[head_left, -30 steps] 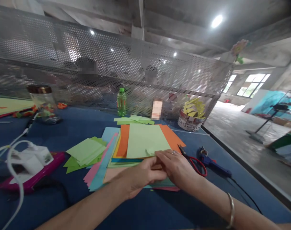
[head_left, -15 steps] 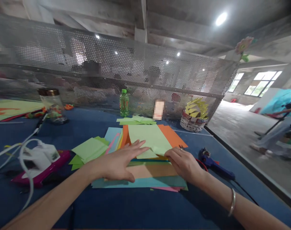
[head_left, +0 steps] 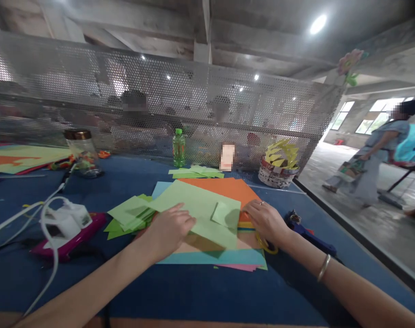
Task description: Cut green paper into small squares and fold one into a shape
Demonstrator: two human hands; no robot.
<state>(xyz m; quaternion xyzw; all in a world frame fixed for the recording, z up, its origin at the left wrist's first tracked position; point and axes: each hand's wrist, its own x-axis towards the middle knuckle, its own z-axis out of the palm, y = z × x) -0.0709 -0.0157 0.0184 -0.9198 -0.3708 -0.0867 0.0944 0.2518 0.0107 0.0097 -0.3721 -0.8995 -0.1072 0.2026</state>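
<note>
Your ceiling lamp [head_left: 317, 23] glares above and right of the mesh screen [head_left: 193, 105]; daylight enters windows [head_left: 381, 105] to its right. Below the screen the green sheet [head_left: 200, 207] throws a soft shadow. Frame edges bow, corners darken.

Table [head_left: 193, 291]: blue top, carrying everything below.
Screen [head_left: 159, 91]: perforated metal, along the far edge.
Bottle [head_left: 179, 148]: green, upright by the screen.
Jar [head_left: 81, 152]: clear, brown lid, far left.
Basket [head_left: 277, 175]: woven, holds yellow paper shapes.
Glue gun [head_left: 311, 234]: blue, lying at the right.
Passer-by [head_left: 374, 155]: walking in the aisle.
</note>
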